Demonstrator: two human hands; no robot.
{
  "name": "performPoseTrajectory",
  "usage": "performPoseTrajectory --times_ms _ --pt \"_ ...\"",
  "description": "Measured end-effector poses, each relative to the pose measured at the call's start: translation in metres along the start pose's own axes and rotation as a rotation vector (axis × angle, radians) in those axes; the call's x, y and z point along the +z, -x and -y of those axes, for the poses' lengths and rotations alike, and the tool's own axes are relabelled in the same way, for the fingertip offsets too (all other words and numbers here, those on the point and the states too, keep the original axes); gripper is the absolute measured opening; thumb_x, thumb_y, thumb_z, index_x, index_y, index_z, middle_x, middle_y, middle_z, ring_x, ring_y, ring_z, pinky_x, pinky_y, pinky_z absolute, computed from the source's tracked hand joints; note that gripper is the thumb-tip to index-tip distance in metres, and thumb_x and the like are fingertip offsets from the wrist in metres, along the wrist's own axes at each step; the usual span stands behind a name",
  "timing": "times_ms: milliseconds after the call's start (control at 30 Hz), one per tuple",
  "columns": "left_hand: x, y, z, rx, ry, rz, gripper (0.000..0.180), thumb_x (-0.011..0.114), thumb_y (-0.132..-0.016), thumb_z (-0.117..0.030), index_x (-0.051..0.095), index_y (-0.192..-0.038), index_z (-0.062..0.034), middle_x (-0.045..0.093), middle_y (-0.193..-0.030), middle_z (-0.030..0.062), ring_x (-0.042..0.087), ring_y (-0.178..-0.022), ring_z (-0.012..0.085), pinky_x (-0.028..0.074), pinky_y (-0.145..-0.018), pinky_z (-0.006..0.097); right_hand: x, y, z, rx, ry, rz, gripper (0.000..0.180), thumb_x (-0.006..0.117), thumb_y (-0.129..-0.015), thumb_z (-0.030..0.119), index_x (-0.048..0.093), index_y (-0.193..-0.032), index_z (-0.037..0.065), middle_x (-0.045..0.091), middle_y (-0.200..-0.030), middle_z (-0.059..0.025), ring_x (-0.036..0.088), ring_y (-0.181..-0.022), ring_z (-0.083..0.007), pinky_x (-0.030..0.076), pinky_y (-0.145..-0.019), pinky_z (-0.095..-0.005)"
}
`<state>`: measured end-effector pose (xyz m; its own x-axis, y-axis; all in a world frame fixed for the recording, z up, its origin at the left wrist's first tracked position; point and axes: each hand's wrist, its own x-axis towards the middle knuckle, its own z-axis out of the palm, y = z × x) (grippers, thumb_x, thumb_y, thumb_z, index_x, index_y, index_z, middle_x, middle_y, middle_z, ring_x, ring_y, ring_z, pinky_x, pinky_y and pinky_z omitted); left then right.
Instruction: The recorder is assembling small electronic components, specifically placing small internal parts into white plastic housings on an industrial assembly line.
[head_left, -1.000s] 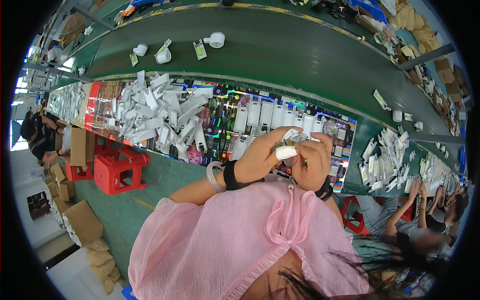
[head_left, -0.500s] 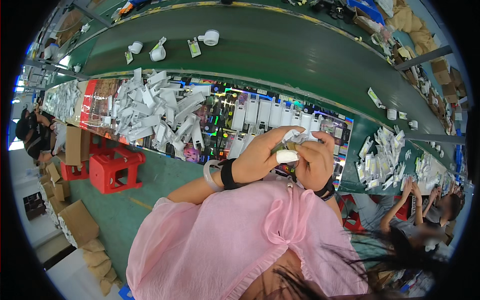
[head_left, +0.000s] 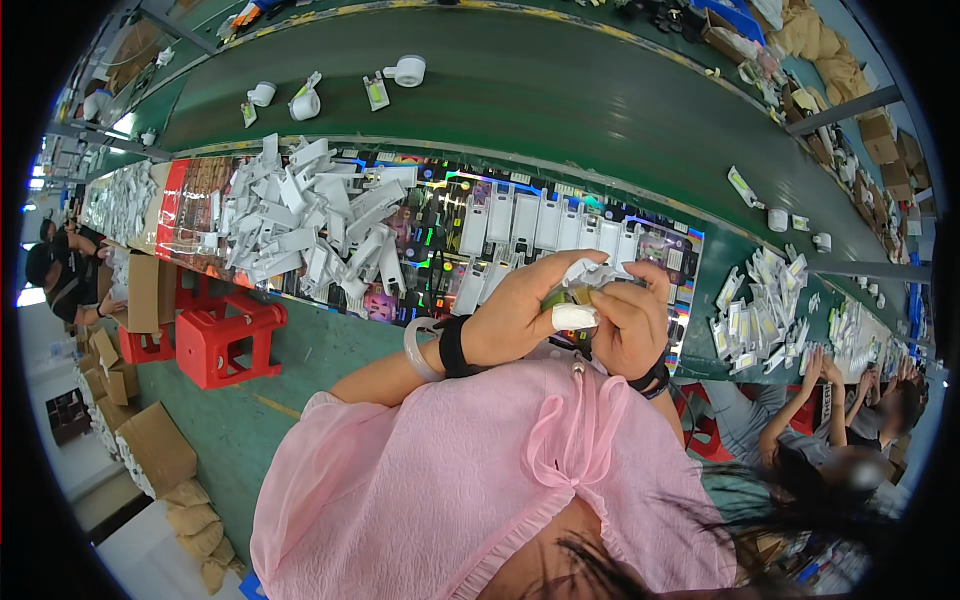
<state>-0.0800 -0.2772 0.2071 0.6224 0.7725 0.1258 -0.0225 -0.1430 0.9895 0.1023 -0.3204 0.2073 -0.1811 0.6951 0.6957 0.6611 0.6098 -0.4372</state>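
Observation:
My left hand and my right hand meet in front of my chest over the table edge. Between their bent fingers is a small part with yellow-green bits, mostly covered by the fingers. White wrapping covers the left thumb tip. Just beyond the hands, white plastic casings lie in a row on a colourful printed sheet. To the left is a heap of loose white casings. White pieces with yellow-green panels are piled at the right.
Past the table runs a dark green conveyor belt with round white devices on it. Red stools and cardboard boxes stand on the left. At right, other people's hands work by the same table.
Both hands stay together on the small part, with only slight finger movement. Devices on the belt appear slightly further left, and the whole view has shifted a little.

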Motion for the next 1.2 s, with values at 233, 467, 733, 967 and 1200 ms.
performPoseTrajectory --times_ms 233,467,733,967,1200 --pt "0.003 0.0 0.006 0.083 -0.071 -0.082 0.049 0.066 -0.093 -0.02 0.051 -0.137 -0.005 0.064 -0.119 0.0097 0.064 -0.095 0.0158 0.051 -0.082 0.029 0.002 -0.001 0.001 0.015 0.032 0.014 0.031 0.075 -0.066 -0.003 0.068 -0.094 0.006 0.063 -0.091 -0.0067 0.059 -0.092 -0.0313 0.047 -0.087 -0.0436" --pt "0.003 0.002 0.004 -0.02 0.036 -0.085 0.044 0.063 -0.095 -0.019 0.053 -0.136 -0.0087 0.061 -0.088 -0.0011 0.049 -0.061 0.002 0.042 -0.055 0.02 0.007 -0.003 0.005 0.044 0.043 0.014 0.029 0.075 -0.066 -0.003 0.068 -0.094 0.005 0.063 -0.089 -0.008 0.06 -0.092 -0.0316 0.046 -0.088 -0.0447" --pt "0.006 0.005 0.006 -0.098 0.107 -0.159 0.042 0.056 -0.096 -0.008 0.055 -0.138 -0.0104 0.06 -0.079 -0.0023 0.049 -0.058 0.002 0.041 -0.051 0.018 0.015 0.001 0.007 0.076 0.056 -0.002 0.025 0.076 -0.069 -0.001 0.069 -0.093 0.005 0.064 -0.09 -0.008 0.059 -0.099 -0.0344 0.047 -0.088 -0.0429" --pt "0.005 0.005 0.002 -0.131 0.097 -0.185 0.04 0.053 -0.095 -0.005 0.058 -0.135 -0.0101 0.061 -0.074 -0.0019 0.049 -0.056 0.0021 0.041 -0.049 0.018 0.02 0.004 0.01 0.106 0.074 -0.008 0.022 0.076 -0.072 0.001 0.069 -0.093 0.004 0.064 -0.091 -0.0088 0.058 -0.105 -0.0352 0.048 -0.087 -0.0424" --pt "0.005 0.0 0.004 -0.254 0.261 -0.213 0.036 0.052 -0.099 -0.011 0.058 -0.134 -0.0067 0.059 -0.073 -0.0015 0.047 -0.055 0.0022 0.04 -0.047 0.019 0.031 0.0 0.008 0.136 0.059 -0.047 0.02 0.075 -0.071 -0.003 0.065 -0.088 0.004 0.064 -0.088 -0.009 0.062 -0.099 -0.0301 0.048 -0.088 -0.0445"
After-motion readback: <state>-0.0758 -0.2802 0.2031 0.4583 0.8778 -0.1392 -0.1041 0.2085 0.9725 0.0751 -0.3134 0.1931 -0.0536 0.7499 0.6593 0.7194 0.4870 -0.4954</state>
